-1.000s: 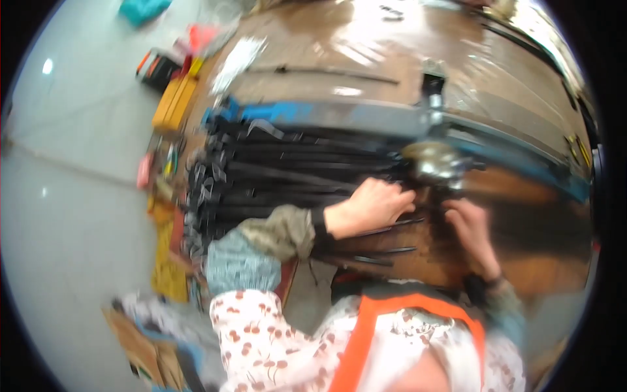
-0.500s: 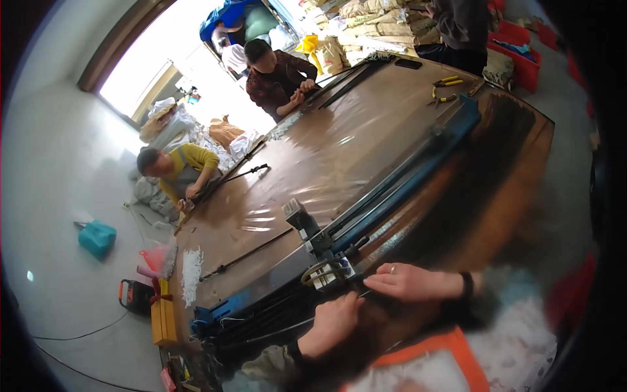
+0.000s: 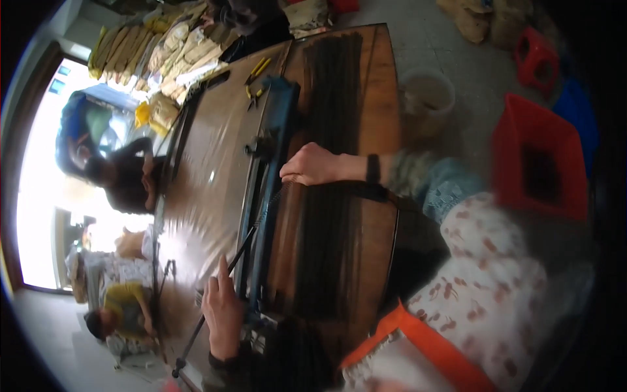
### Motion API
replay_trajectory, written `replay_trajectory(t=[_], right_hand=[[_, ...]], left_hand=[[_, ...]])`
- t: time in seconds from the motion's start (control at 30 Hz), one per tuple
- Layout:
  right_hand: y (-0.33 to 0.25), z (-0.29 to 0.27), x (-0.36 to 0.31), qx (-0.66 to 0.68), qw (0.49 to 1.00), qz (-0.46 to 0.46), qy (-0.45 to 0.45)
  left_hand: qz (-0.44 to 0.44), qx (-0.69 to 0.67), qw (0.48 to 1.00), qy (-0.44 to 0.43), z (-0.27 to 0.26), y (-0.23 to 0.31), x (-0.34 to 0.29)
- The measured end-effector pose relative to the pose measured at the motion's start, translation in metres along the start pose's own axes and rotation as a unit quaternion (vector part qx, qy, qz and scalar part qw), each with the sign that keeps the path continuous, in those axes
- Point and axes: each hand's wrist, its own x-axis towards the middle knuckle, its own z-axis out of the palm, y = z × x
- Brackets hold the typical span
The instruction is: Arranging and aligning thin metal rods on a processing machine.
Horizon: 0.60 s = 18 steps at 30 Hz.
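Note:
My right hand [image 3: 312, 164] is closed in a pinch on the far end of a long, thin dark rod [image 3: 243, 253], just over the blue metal rail [image 3: 286, 108]. Near that hand the rod has a fine, coil-like texture. Lower left, my left hand [image 3: 223, 320] has its index finger stretched along the rod and its other fingers curled at it. Part of the rod is hidden behind this hand; it comes out below and ends in a dark knob [image 3: 179, 367]. A bundle of thin black rods [image 3: 330, 117] lies on the table beside the rail.
Yellow-handled pliers [image 3: 255, 97] lie on the plastic-covered tabletop [image 3: 215, 140]. Two people [image 3: 130, 173] [image 3: 124, 310] sit along the far edge; another person [image 3: 251, 19] stands at the back. A pale bucket [image 3: 428, 98] and a red bin [image 3: 503, 170] stand on the floor to the right.
My view has turned to the right. My hands, close together at the small metal fixture before, are now far apart, the right one farther up along the rail with the rod stretched between them.

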Motion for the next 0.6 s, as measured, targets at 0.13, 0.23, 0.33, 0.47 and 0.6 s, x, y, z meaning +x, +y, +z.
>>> replay_trajectory(t=[0.13,0.23,0.33,0.47,0.6], right_hand=[[0.021,-0.015,-0.005,-0.054,0.996,0.018,0.065],[0.043,-0.018,0.007,-0.075,0.993,0.0,0.093],[0.036,-0.012,0.013,-0.035,0.996,-0.03,0.076],[-0.006,-0.026,0.0,0.215,0.971,0.067,-0.076],[-0.022,0.005,0.004,0.184,0.982,-0.038,0.024]], left_hand=[[0.124,-0.045,0.989,0.069,0.033,0.01,0.037],[0.104,0.023,0.992,0.068,0.029,-0.014,0.03],[-0.037,-0.087,0.994,-0.046,0.035,0.0,0.035],[-0.058,-0.101,0.993,-0.022,0.03,-0.001,0.045],[-0.066,-0.047,0.997,0.011,0.013,0.007,0.02]])
